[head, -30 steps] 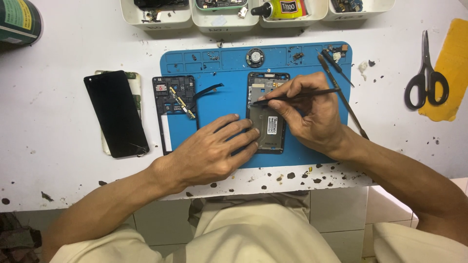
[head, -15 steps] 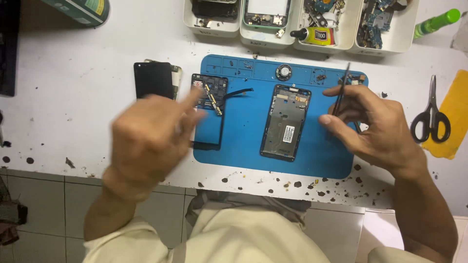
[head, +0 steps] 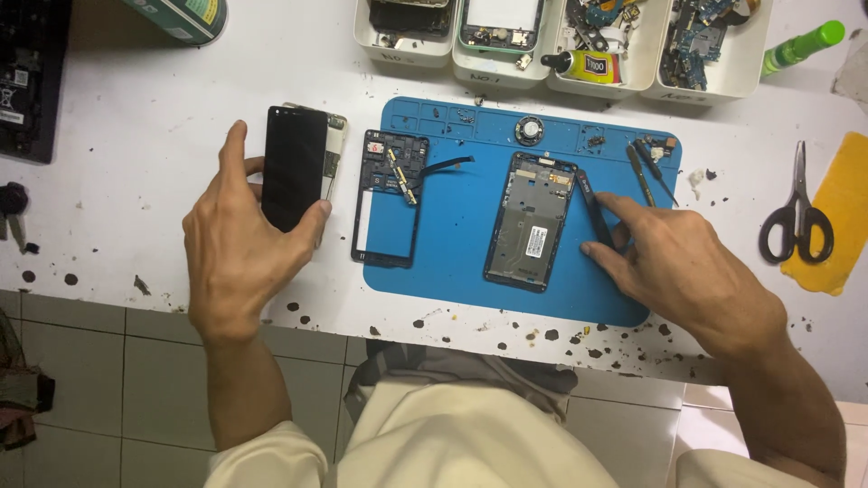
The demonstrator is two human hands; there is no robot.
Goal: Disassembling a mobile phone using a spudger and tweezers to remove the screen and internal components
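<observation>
My left hand (head: 240, 253) grips a black phone screen panel (head: 293, 177) by its sides, on the white table left of the blue work mat (head: 452, 226). My right hand (head: 687, 271) rests on the mat's right side, its fingers pressing black tweezers (head: 594, 210) flat against the mat. An opened phone body (head: 531, 220) lies in the middle of the mat, just left of the tweezers. A separate black phone frame (head: 391, 197) with a loose ribbon cable lies on the mat's left edge.
White trays (head: 551, 36) of phone parts and a glue bottle line the far edge. Scissors (head: 796, 212) lie on a yellow cloth (head: 836, 217) at the right. Small screwdrivers (head: 644, 172) sit at the mat's top right. A green can (head: 181, 16) stands far left.
My left hand has moved left off the mat and taken hold of the black screen panel. My right hand has lowered the tweezers onto the mat beside the phone body.
</observation>
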